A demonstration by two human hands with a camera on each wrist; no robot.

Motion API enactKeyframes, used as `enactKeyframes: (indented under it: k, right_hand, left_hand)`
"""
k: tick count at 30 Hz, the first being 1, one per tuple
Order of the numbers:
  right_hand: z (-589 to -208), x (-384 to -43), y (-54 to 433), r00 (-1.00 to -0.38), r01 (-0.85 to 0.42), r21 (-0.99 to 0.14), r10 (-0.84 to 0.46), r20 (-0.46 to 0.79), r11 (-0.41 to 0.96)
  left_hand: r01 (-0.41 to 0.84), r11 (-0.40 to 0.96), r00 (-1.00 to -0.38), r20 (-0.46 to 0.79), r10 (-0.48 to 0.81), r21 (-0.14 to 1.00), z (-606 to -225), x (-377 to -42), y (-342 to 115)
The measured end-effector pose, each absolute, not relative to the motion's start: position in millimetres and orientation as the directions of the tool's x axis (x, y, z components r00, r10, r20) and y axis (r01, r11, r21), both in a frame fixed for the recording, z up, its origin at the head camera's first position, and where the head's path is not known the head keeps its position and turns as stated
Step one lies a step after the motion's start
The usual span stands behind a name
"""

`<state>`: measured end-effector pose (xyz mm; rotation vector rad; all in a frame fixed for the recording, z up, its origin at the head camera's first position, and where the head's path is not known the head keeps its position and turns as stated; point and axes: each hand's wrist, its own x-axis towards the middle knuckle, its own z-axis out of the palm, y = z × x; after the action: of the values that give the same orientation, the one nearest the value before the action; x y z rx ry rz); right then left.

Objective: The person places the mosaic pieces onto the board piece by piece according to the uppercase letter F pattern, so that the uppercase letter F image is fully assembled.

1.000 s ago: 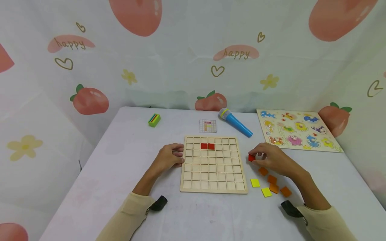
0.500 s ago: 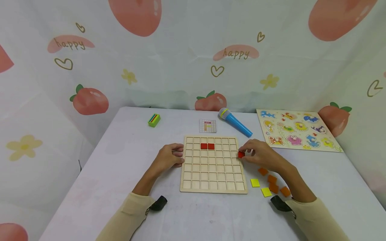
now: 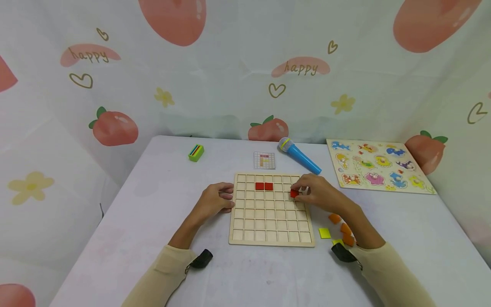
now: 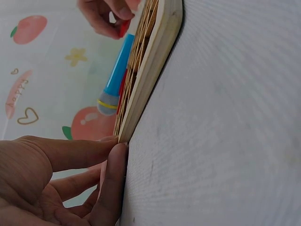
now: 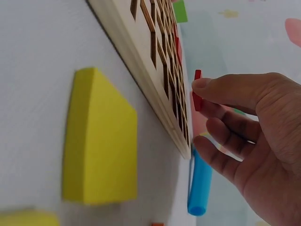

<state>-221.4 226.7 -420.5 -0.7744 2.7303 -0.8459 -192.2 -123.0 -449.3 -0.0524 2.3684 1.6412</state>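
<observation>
- Where the white table [image 3: 126, 213] ends, a pale curtain [image 3: 222, 64] printed with peaches and the word "happy" rises behind it.
- The red tile [image 3: 294, 193] is square, its sides alike; its flat face shows from the head, its thin edge from the right wrist.
- It sits clamped between thumb and finger of the right hand [image 3: 320, 192], above the right-hand columns of the wooden board [image 3: 270, 214].
- The left hand [image 3: 215, 198] pinches the board's left rim.
- Half a second ago, the tile was at the board's right edge, farther right than now.
</observation>
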Motion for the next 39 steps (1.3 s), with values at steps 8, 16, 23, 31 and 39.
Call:
enactKeyframes:
  k: [8, 16, 23, 31, 39]
  right_hand:
    - [-418.4, -229.3, 212.1, -0.843, -0.42, -0.576, -0.536, -0.038, 0.702]
    - [-418.6, -238.2, 197.9, -0.844, -0.423, -0.565, -0.535, -0.038, 0.708]
    - [-420.1, -246.1, 187.1, -0.833, -0.44, -0.545, -0.551, -0.049, 0.713]
    - [-422.4, -251.9, 181.2, -0.821, -0.467, -0.539, -0.57, -0.03, 0.701]
    - [-422.4, -252.2, 180.2, -0.823, -0.458, -0.54, -0.566, -0.041, 0.706]
  left_hand:
    - [-0.176, 0.353, -0.965, -0.232, 0.123, 0.919, -449.8, -193.0, -123.7]
    - [-0.179, 0.343, -0.964, -0.235, 0.127, 0.922, -449.8, -193.7, -124.1]
    - [-0.178, 0.346, -0.964, -0.234, 0.126, 0.921, -449.8, -193.2, -124.4]
    - [-0.175, 0.354, -0.965, -0.232, 0.125, 0.919, -450.6, -193.6, -124.2]
    - [-0.167, 0.354, -0.966, -0.224, 0.125, 0.92, -449.9, -193.4, -124.7]
